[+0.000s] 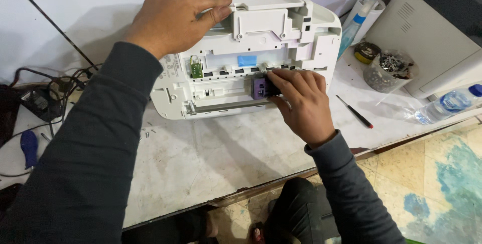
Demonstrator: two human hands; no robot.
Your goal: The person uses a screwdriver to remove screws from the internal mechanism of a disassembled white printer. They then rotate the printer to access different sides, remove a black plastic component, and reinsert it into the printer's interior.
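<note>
Near the middle of the frame, my right hand (301, 103) pinches a small purple and black block (261, 87). My fingers are curled shut on its right end. The block sits in the open belly of a white printer (251, 53), which lies tipped on the worktable (211, 153). It rests on the long grey rail (226, 106) that runs along the printer's lower edge. I cannot tell if the block is fully out or still clipped in.

My guess is that the job is partway along. The cover is off, so the inside shows, with a little green board (196, 67) and a blue tab (247, 60). The block is in my grip but not lifted away from the printer.

My left hand (173, 18) lies flat on the top of the printer, in the upper middle of the frame. Its fingers are spread out and pressing down, not wrapped around anything. My left arm comes in from the lower left, and my right arm comes up from the lower right.

At the right lies a thin screwdriver (355, 112). Past it are a clear cup of small metal parts (389, 70) and a water bottle (447, 104). At the far left, black cables (55, 85) are tangled up.
</note>
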